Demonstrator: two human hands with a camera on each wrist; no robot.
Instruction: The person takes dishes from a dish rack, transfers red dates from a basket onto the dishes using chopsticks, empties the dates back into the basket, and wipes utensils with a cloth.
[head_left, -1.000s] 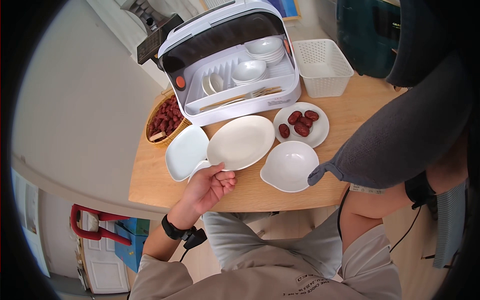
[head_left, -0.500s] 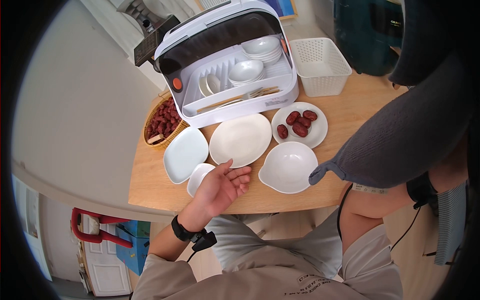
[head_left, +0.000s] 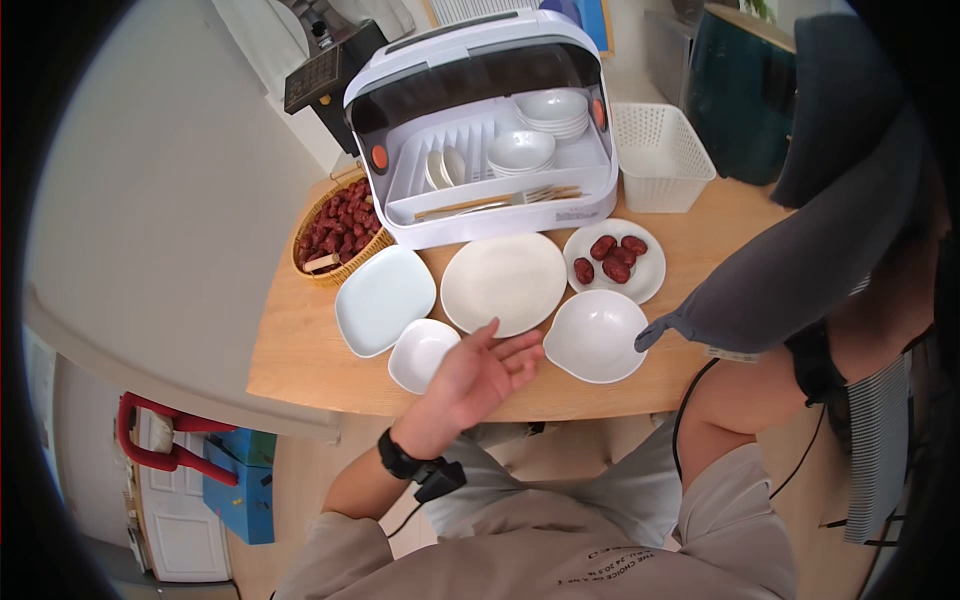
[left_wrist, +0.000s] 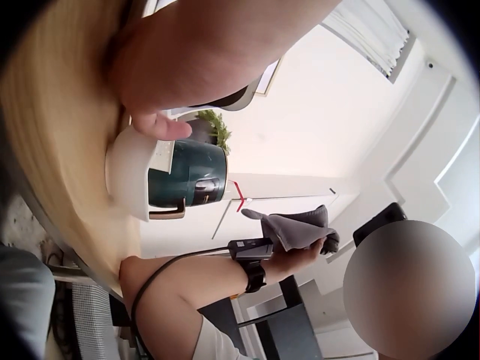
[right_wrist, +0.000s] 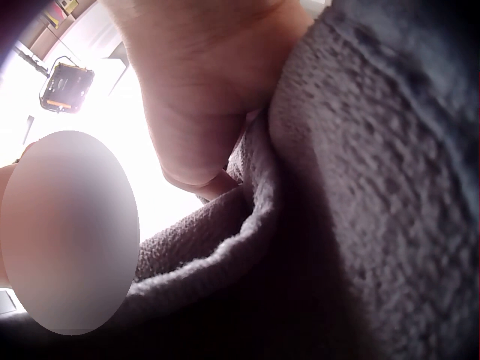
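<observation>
My left hand (head_left: pixel 478 377) is palm up with its fingers extended, its thumb tip at the near rim of a cream oval plate (head_left: pixel 503 280). A small white square bowl (head_left: pixel 423 352) sits to its left, and a white spouted bowl (head_left: pixel 598 335) is just right of its fingertips. My right hand (left_wrist: pixel 321 249) is raised and grips a dark grey towel (head_left: pixel 800 285). The towel hangs down, its lower corner overlapping the spouted bowl's rim in the head view. In the right wrist view, folds of towel partly hide the fingers.
A pale blue plate (head_left: pixel 385 300) lies left, and a small plate (head_left: pixel 650 285) with several red dates stands right. Behind are a basket of dates (head_left: pixel 315 265), an open dish box (head_left: pixel 430 232) with bowls and cutlery, a white plastic basket (head_left: pixel 655 195) and a dark green appliance (head_left: pixel 740 100).
My left hand has let go of the oval plate's near rim, spread its fingers and moved right toward the spouted bowl. The right hand still holds the towel raised. The head view has shifted.
</observation>
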